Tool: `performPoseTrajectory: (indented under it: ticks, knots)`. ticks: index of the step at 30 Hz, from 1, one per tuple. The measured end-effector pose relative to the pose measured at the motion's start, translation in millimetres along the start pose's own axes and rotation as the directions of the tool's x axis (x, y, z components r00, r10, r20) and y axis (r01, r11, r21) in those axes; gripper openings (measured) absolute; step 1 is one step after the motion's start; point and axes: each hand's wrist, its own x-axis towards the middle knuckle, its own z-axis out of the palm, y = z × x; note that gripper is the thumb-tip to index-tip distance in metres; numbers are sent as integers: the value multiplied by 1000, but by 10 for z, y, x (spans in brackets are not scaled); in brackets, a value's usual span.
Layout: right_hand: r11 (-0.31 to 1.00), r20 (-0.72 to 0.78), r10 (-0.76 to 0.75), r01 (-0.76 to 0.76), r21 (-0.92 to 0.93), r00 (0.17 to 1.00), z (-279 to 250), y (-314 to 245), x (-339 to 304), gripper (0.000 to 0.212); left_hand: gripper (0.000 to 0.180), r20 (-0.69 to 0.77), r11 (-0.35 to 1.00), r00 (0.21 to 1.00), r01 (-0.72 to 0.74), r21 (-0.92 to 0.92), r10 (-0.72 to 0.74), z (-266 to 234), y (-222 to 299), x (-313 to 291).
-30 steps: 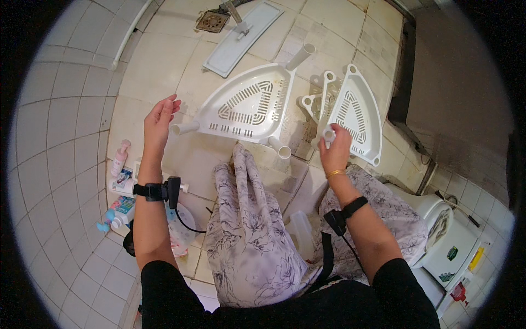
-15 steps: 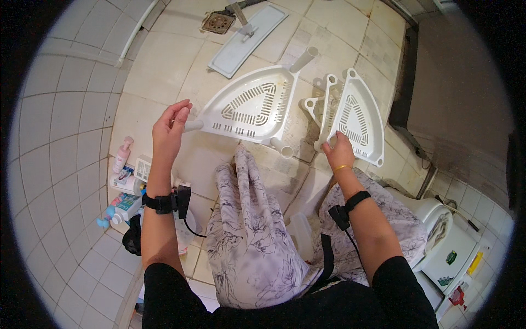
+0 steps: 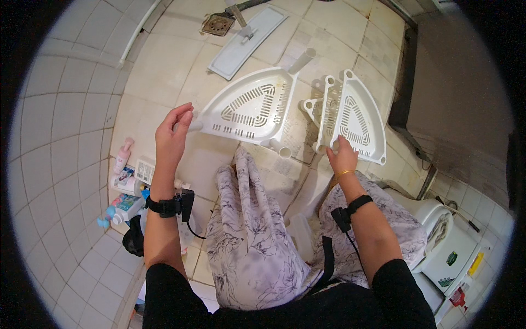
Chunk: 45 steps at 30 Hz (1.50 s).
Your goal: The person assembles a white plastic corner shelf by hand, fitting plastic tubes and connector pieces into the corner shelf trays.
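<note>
A white quarter-round slotted shelf (image 3: 256, 134) lies on the tiles with tubular legs at its corners. Beside its left leg (image 3: 195, 125) is my left hand (image 3: 171, 134), its fingers loosely bent and parted from the thumb; part of that leg disappears behind the hand. Farther right, my right hand (image 3: 343, 157) pinches the near corner of a smaller white corner shelf (image 3: 375, 130), tilted up off the floor. Against that shelf's left side stands another white slotted piece with ring-shaped corners (image 3: 310, 104).
A flat mop (image 3: 246, 44) lies beyond the shelves, close to a floor drain (image 3: 217, 24). Bottles, including a pink pump bottle (image 3: 124, 156), stand along the left wall. A dark panel (image 3: 455, 82) rises at right, with a toilet (image 3: 427, 211) nearer me.
My left hand has shifted slightly right and down by the leg. My right hand has moved slightly right and nearer with the smaller shelf. The larger shelf has hardly moved.
</note>
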Motion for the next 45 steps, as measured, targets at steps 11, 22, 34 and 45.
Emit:
performPoseTrajectory:
  ticks: [11,22,34,45]
  knots:
    - [940,-221,-257,296,167,941,-766,-323,-235,70,38,-81,998,995,-54,35,57,-57,-170,-30]
    - [666,-306,-690,741,85,656,-2160,-1775,-836,73,46,-140,998,990,0,-61,-9,-330,-425,-388]
    - [445,-12,-895,893,61,446,-2246,-2371,-1045,86,74,-271,995,961,28,-91,-52,-349,-290,-516]
    - [453,82,-890,891,41,449,-2186,-2068,-1078,88,80,-179,981,969,-151,121,171,-297,103,-501]
